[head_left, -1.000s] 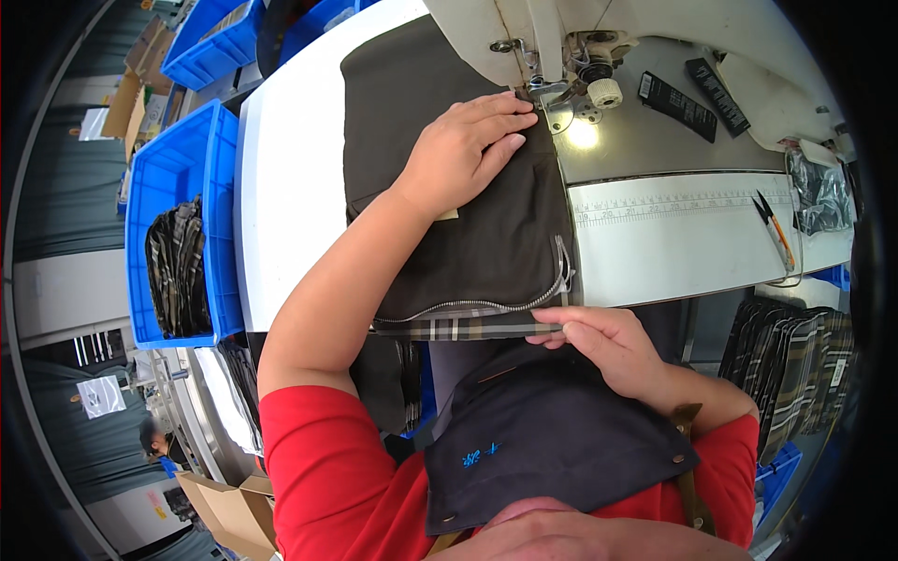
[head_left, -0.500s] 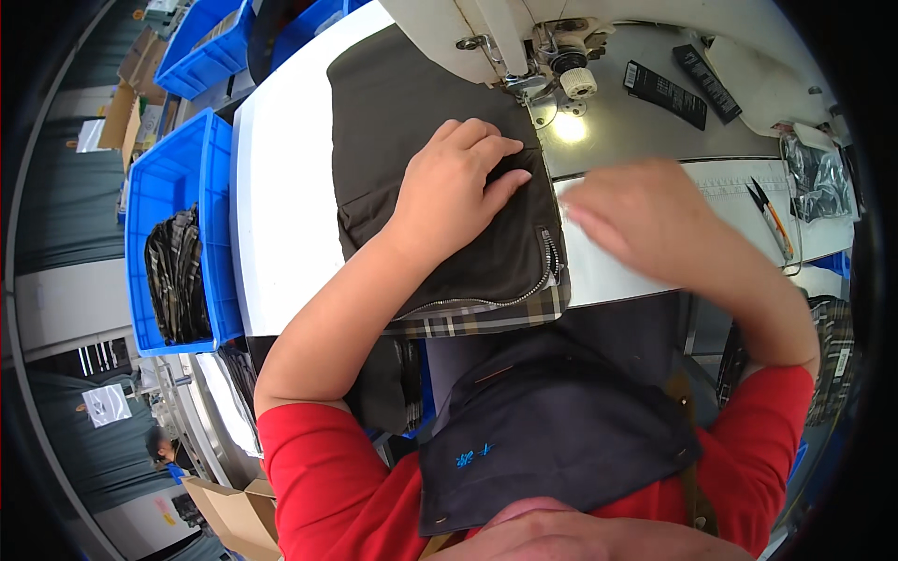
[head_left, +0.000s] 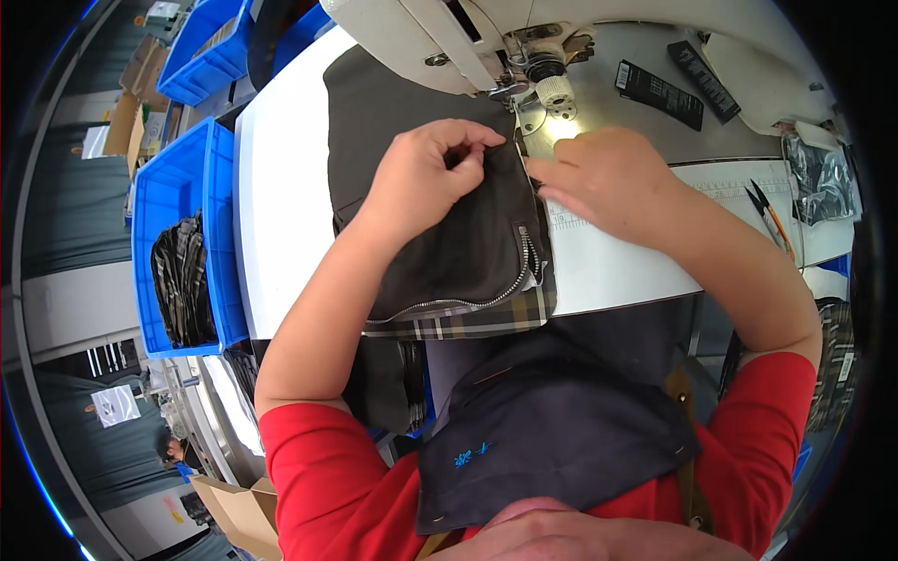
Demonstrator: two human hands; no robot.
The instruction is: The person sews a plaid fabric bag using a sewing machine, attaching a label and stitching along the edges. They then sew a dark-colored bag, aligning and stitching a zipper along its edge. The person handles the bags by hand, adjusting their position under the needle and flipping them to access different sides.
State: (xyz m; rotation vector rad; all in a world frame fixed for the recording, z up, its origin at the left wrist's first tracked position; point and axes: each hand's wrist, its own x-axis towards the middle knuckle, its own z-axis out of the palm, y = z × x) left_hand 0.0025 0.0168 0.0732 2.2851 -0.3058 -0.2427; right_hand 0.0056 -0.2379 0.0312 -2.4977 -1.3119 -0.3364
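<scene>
Presently, the left hand (head_left: 421, 173) rests curled on dark cloth (head_left: 458, 257) near the sewing machine (head_left: 426, 42); cannot tell whether it pinches. Right hand (head_left: 613, 178) pinches the cloth's edge.

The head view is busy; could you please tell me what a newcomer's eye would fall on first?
Probably the dark cloth with its curved metal zipper, in the middle on the white table, the left hand on it and the right hand at its right edge. Next might come the pale sewing machine at the top and the blue bin of plaid fabric at the left.
</scene>
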